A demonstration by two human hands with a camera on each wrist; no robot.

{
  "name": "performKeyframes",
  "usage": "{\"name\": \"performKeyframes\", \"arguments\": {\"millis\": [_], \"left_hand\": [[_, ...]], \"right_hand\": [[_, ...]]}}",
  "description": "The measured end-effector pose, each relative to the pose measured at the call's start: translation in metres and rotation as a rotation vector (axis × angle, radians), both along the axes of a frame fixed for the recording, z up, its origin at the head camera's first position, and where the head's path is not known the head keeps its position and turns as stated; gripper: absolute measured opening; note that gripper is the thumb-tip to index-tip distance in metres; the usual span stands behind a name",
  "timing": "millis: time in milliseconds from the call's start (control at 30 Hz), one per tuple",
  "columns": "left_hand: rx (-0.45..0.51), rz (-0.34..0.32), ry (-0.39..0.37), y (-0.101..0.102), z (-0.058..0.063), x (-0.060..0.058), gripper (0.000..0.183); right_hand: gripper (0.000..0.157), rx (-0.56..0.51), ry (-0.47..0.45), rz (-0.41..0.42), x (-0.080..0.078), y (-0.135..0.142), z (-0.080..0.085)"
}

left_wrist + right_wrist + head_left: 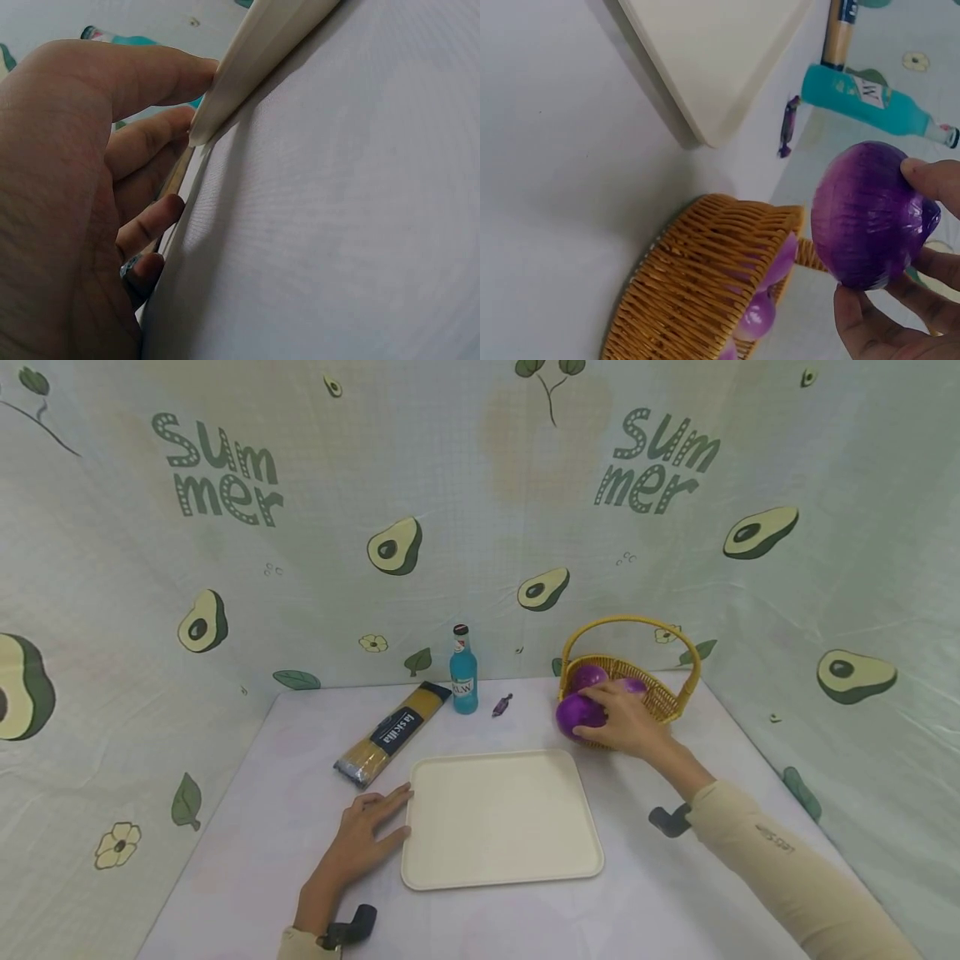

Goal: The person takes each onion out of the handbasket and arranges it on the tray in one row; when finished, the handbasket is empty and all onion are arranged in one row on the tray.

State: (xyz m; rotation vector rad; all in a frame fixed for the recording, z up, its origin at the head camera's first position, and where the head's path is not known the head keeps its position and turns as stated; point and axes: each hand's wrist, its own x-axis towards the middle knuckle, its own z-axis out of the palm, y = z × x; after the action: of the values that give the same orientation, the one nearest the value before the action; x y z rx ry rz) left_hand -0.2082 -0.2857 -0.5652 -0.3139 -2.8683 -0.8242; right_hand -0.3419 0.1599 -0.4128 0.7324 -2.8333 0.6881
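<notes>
My right hand (pixel 626 718) grips a purple onion (pixel 866 217) between thumb and fingers, held at the front left rim of a wicker basket (pixel 682 277). Inside the basket lie more purple onions (pixel 588 677), partly hidden by the hand and the wicker wall. On the other side, my left hand (pixel 367 835) touches the left edge of a cream tray (pixel 502 818). Its thumb and fingers are fairly straight, with the fingertips right at the tray's rim in the left wrist view. Nothing lies on the tray.
Behind the tray stands a blue bottle (pixel 463 677) with a dark cap. A pack of spaghetti (pixel 393 735) lies slanted to its left, and a small purple wrapped candy (pixel 502 705) to its right. The basket's tall handle (pixel 630 618) arches above the onions. Printed cloth walls enclose the table.
</notes>
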Motion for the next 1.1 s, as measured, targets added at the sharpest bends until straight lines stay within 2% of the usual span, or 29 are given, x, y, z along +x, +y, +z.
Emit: {"name": "performKeyframes", "arguments": {"millis": [200,700,1100], "left_hand": [[0.006,-0.014,0.011,-0.001,0.000,0.000,0.058],[0.029,0.002,-0.043,-0.001,0.004,0.001,0.059],[0.012,-0.001,-0.026,-0.003,0.000,-0.001,0.059]], "right_hand": [[0.068,-0.009,-0.022,0.008,0.003,-0.006,-0.001],[0.071,-0.029,-0.028,0.021,0.006,-0.019,-0.005],[0.073,-0.056,-0.027,0.046,0.009,-0.029,-0.007]]}}
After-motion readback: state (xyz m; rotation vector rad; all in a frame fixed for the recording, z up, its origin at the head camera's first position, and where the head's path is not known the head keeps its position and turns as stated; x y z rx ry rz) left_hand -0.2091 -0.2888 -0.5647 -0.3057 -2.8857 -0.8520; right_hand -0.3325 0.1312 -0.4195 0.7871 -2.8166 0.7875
